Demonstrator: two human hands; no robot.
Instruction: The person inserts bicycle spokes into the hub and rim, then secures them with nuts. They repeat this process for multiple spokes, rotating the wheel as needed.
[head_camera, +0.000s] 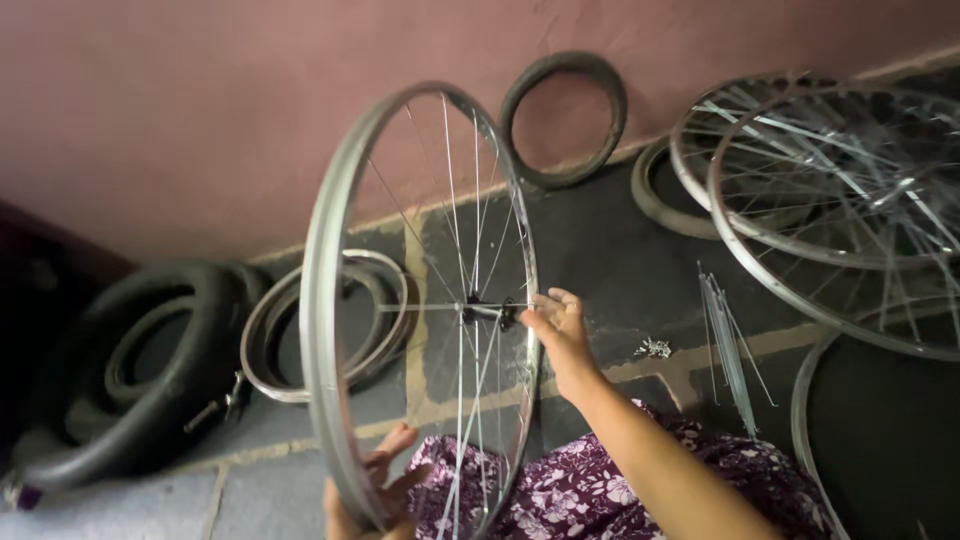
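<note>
The person holds a bicycle wheel rim (325, 290) upright at the centre of the frame and appears to be lacing or adjusting spokes at the hub (487, 312). The right hand (560, 335) reaches in from the lower right, fingers (545, 300) narrowed on a spoke beside the hub. The left hand (375, 495) grips the rim's bottom edge. Next, a steady rim and fine fingertip work seem needed.

My arms are bare to the elbow, no sleeves. My hands wear no rings. Purple cloth (590, 490) with white flowers covers my lap.
</note>
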